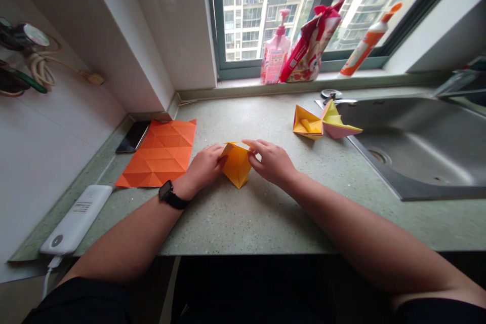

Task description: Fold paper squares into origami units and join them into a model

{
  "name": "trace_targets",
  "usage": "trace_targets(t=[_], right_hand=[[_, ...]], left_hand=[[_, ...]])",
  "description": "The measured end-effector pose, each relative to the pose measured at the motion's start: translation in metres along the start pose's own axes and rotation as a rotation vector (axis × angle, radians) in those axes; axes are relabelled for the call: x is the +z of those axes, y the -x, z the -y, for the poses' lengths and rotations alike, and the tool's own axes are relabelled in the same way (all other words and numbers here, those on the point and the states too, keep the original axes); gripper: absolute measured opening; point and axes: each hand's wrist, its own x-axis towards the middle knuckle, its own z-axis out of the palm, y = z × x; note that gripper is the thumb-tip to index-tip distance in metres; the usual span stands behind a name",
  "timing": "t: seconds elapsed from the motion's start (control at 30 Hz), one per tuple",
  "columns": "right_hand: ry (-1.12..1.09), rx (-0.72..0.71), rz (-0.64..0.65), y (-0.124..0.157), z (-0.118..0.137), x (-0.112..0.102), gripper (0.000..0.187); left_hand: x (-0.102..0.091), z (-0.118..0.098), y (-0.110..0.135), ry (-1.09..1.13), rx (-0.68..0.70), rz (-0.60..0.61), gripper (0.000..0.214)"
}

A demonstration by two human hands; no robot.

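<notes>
Between my hands, in the middle of the counter, stands a yellow-orange folded paper piece (pixel 237 164) with a pointed lower end. My left hand (pixel 207 164), with a black watch on its wrist, grips the paper's left edge between thumb and fingers. The fingers of my right hand (pixel 271 161) close on its upper right corner, thumb below and index finger along the top. A creased orange paper sheet (pixel 159 154) lies left of my left hand. Two more folded paper pieces, one orange-yellow (pixel 307 124) and one yellow and pink (pixel 337 124), rest at the right near the sink.
A phone (pixel 132 136) lies partly beside the orange sheet, with a white power bank (pixel 78 220) and its cable nearer me. The metal sink (pixel 383 177) is at the right. On the window sill stand a pink pump bottle (pixel 274 58), a red bag (pixel 313 48) and an orange-white bottle (pixel 366 45).
</notes>
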Motion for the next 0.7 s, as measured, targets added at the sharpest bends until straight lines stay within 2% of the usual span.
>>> trace_targets(t=[0.1, 0.3, 0.47, 0.7], right_hand=[[-0.027, -0.058, -0.004, -0.001, -0.010, 0.003, 0.051], [-0.036, -0.178, 0.097, -0.004, -0.032, 0.008, 0.059], [0.001, -0.255, 0.148, -0.007, -0.042, 0.010, 0.052], [0.014, -0.244, 0.179, -0.008, -0.038, 0.008, 0.047]], left_hand=[[0.005, 0.008, 0.003, -0.077, 0.037, 0.058, 0.035], [0.008, 0.016, 0.009, -0.174, 0.071, 0.170, 0.062], [0.002, 0.014, 0.007, -0.180, 0.087, 0.169, 0.061], [0.000, 0.014, 0.008, -0.187, 0.075, 0.236, 0.061]])
